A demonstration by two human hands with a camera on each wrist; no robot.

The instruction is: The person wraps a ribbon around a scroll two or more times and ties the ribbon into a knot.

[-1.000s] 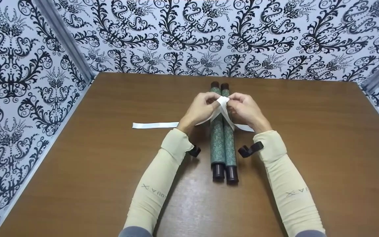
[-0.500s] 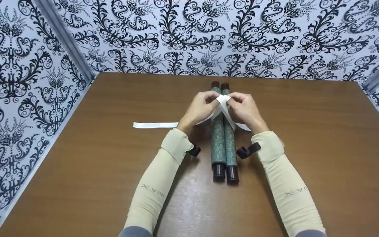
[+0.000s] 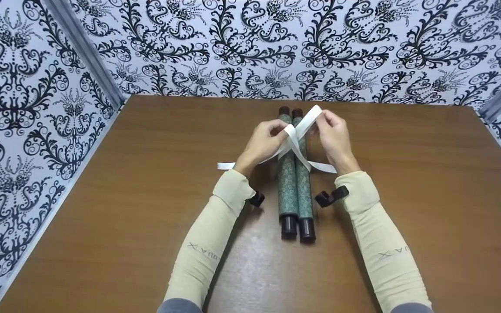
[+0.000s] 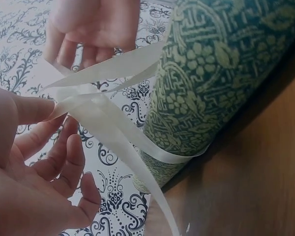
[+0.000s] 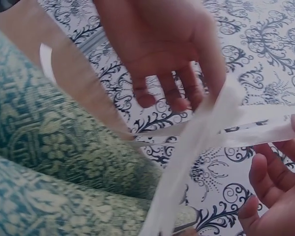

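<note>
Two scrolls lie side by side on the table, the left one (image 3: 288, 187) and the right one (image 3: 305, 195), covered in green patterned fabric with dark brown end knobs. A white ribbon (image 3: 308, 123) passes around them and crosses above them. My left hand (image 3: 262, 142) pinches the ribbon at the crossing, thumb against forefinger; in the left wrist view the other fingers (image 4: 73, 160) are loosely bent. Farther up and to the right, my right hand (image 3: 336, 138) pinches a raised stretch of ribbon. The scrolls' middles are partly hidden by ribbon.
Under everything is a brown wooden table (image 3: 146, 208). A loose ribbon tail (image 3: 225, 166) lies left of my left wrist, another stretch (image 3: 323, 167) right of the scrolls. Patterned walls (image 3: 250, 52) stand behind and at the sides. Black wrist mounts (image 3: 331, 196) hang near the scrolls.
My right hand has moved up and to the right, drawing out a length of ribbon. The left tail on the table has slid right and become shorter. My left hand stays nearly in place.
</note>
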